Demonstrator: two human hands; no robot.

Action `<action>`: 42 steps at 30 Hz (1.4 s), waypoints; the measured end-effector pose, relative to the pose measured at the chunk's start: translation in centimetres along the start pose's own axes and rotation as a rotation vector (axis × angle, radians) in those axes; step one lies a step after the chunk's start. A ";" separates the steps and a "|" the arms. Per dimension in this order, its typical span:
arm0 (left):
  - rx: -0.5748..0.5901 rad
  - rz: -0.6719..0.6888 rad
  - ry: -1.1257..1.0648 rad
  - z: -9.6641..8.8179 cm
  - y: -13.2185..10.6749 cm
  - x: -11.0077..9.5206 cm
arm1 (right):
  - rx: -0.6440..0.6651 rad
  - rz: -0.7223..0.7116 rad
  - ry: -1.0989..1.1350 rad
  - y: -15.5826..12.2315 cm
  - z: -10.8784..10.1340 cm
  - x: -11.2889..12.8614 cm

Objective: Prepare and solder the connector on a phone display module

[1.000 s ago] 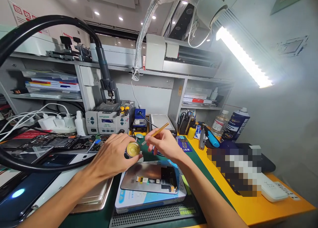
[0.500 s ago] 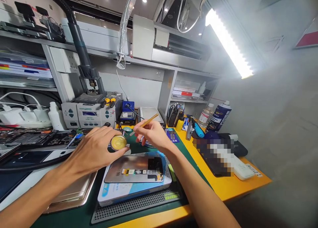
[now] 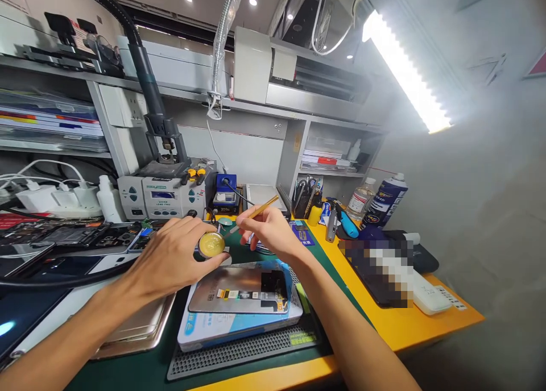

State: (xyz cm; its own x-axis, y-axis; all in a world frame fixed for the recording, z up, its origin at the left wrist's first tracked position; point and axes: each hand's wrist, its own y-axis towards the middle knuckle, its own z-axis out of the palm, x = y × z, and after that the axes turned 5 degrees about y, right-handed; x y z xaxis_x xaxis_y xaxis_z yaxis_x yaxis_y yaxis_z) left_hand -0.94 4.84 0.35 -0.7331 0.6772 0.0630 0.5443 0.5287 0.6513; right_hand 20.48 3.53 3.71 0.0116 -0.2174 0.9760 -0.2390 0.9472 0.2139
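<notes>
My left hand [image 3: 174,259] is closed around a small round tin of yellow paste [image 3: 211,244], held just above the green mat [image 3: 153,362]. Pinched in my right hand [image 3: 268,234] is a thin yellow-handled tool [image 3: 258,212], its metal tip pointing left toward the tin and a little short of it. Below both hands a phone screen assembly [image 3: 241,291] lies face down on a blue-and-white box [image 3: 222,328].
A soldering station [image 3: 164,195] with a black hose stands behind. Opened phones [image 3: 68,237] lie at left, a gold phone [image 3: 136,328] beside my left forearm. Bottles [image 3: 386,200], a blue tool [image 3: 347,225] and a blurred dark object [image 3: 384,266] occupy the yellow table at right.
The view shifted down and left, then slightly back. Both hands keep their grips; the tool's tip stays close to the tin.
</notes>
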 end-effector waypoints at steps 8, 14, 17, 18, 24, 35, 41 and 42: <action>0.018 0.007 -0.018 -0.2 0.0 -0.1 | 0.015 -0.002 -0.019 -0.1 0.2 0.1; 0.012 0.013 -0.033 -0.3 -0.1 -0.1 | 0.007 0.014 -0.030 -0.2 0.4 -0.1; 0.007 0.017 -0.039 -0.4 -0.1 -0.2 | -0.001 0.019 -0.005 -0.1 0.5 -0.2; 0.009 0.016 -0.040 -0.4 -0.1 -0.2 | -0.001 0.013 0.002 -0.1 0.5 -0.3; 0.032 -0.054 -0.041 -0.2 0.1 0.1 | -0.060 -0.010 0.068 0.2 0.2 -0.3; 0.150 -0.912 -1.350 -1.3 1.3 1.2 | -0.321 0.021 0.282 0.5 -0.9 -0.1; 0.134 -1.113 -1.656 -1.4 1.6 1.1 | -0.339 0.056 0.319 0.5 -0.8 -0.2; 0.131 -1.128 -1.671 -1.4 1.6 1.1 | -0.337 0.060 0.321 0.4 -0.7 -0.2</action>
State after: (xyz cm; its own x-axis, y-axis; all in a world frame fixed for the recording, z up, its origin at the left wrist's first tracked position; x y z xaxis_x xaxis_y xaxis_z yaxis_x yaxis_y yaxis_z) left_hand -1.43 5.68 2.56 0.2815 -0.2422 -0.9285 0.2790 0.9465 -0.1623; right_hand 21.05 4.16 3.66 0.3197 -0.1266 0.9390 0.0797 0.9911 0.1065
